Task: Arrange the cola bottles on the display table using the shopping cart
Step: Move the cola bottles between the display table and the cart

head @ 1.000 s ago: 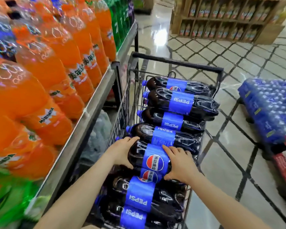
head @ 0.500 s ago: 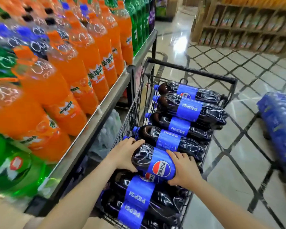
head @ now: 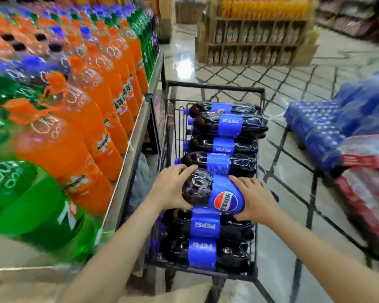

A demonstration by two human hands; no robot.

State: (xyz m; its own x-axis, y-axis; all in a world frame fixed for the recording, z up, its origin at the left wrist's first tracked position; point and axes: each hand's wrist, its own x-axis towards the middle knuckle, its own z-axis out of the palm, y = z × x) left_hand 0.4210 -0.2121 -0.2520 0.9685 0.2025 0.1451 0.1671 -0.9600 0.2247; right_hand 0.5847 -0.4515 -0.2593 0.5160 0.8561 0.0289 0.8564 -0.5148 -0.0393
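Because the big dark plastic cola bottle (head: 212,194) looks full, heavy and slick, two hands suit it: left hand (head: 173,189) fingers curl round its top end, right hand (head: 255,200) round its bottom, low middle, over the black wire cart (head: 214,89).

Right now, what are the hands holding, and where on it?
Both hold one cola bottle above the cart: left hand grips its shoulder end, right hand its base end.

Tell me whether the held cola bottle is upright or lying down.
Lying down. The bottle sits sideways between the left hand and right hand, above the others in the cart.
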